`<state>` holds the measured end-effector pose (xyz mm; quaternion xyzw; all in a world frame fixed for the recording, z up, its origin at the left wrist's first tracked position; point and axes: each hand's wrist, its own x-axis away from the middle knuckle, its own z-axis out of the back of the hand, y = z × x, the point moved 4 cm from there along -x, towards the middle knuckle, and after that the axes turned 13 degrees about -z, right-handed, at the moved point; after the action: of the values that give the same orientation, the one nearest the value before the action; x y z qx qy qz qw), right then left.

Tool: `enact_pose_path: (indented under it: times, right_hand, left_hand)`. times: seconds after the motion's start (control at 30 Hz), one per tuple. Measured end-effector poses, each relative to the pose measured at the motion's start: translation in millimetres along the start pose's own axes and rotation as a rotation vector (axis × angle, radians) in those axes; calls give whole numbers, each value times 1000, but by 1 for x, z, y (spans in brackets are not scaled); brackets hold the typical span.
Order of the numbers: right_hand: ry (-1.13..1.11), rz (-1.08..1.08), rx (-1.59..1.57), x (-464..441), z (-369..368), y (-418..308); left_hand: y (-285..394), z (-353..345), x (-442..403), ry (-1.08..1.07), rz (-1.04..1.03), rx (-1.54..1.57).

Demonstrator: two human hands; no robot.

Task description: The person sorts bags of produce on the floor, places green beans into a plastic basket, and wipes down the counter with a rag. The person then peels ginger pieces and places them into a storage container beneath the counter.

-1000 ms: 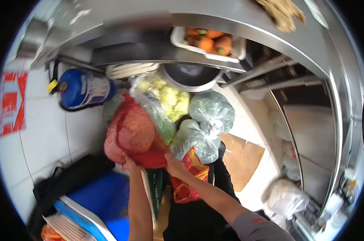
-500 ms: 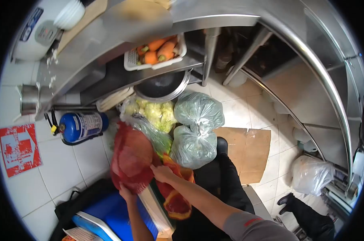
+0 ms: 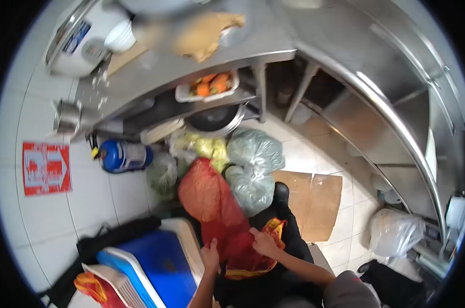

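A red mesh sack [image 3: 204, 192], bulging with something pale and reddish at its far end, lies across the middle. Its loose near part hangs toward my lap and ends in a yellow-orange edge. My left hand [image 3: 210, 254] is closed on the left side of the mesh. On the right side, my right hand [image 3: 265, 242] pinches the mesh near that edge. Beyond the sack are clear bags with yellow-green contents [image 3: 212, 149] and knotted bags with green contents [image 3: 253, 174].
A blue extinguisher [image 3: 124, 156] hangs on the left wall. Blue and white crates [image 3: 155, 262] stand at the lower left. Cardboard [image 3: 314, 205] lies on the floor. Carrots in a white basket [image 3: 232, 92] sit under the steel counter [image 3: 263, 41]. A person's dark-clothed leg [image 3: 391, 280] is at lower right.
The sack's full end has moved right and away from the left-hand crates. Its loose part is now stretched toward my lap, and both hands have shifted right and lower in view.
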<state>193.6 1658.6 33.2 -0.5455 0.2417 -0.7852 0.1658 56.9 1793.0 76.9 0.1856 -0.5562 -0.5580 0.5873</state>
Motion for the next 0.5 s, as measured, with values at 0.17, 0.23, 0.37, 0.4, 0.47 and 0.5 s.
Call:
enact_pose_path:
  times: [0.17,0.23,0.37,0.4,0.47,0.5]
  right_hand:
    - [101,148,-188,9,17,-40]
    - [130,200,-247,28,60,-58]
    - [139,144,-403,97,160,-52]
    - [159,110,-436,122,183,-46]
    - [221,66,-541,167,205,-38]
    - [277,65,-610,180,212,-34]
  left_hand:
    - [40,21,-25,-30,-49,-107]
    - [76,-1,-41,-35,-184,151]
    - [151,-80,-2,-260,-145,167]
    - [152,-96,5,-338,-154,205]
    - [184,-125,41,-488,-111,167]
    - [201,-140,57,-558,-96,155]
